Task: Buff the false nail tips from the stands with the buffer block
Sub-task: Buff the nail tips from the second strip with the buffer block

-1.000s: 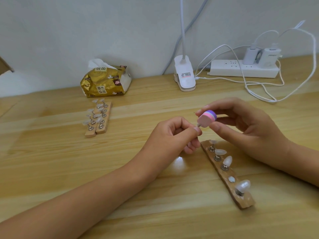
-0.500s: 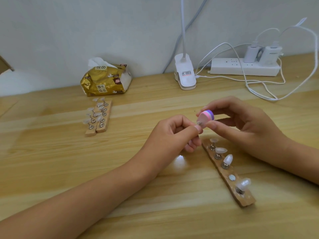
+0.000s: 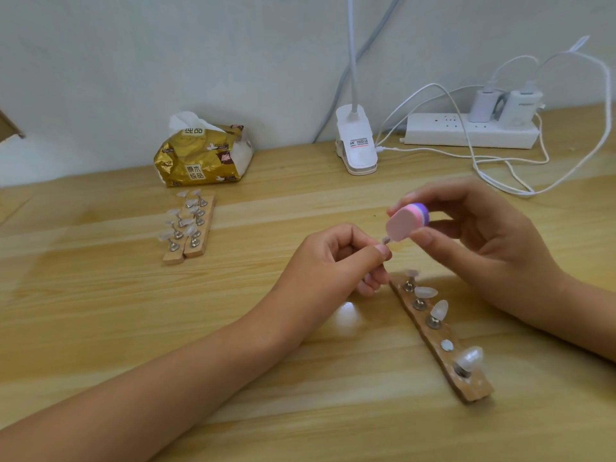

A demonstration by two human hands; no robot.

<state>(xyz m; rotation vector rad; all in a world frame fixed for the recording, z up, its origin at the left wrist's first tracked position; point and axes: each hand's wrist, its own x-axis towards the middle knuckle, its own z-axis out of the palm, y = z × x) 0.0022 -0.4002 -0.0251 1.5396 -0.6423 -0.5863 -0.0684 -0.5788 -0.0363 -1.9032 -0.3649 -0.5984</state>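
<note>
The wooden surface [image 3: 100,328] lies under both your hands. Just below them sits a stand [image 3: 473,391] of nail tips, and two more stands [image 3: 196,251] lie well to the left of your left hand [image 3: 333,265]. Your right hand [image 3: 493,248] grips the buffer block [image 3: 408,221]. Its pink face is against the small nail tip [image 3: 485,240], which your left hand's thumb and curled forefinger pinch.

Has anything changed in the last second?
Barely. The right hand nudged the buffer block slightly up and right, baring the nail tip pinched by the left hand. Both grips, the near stand and the far stands stayed put.
</note>
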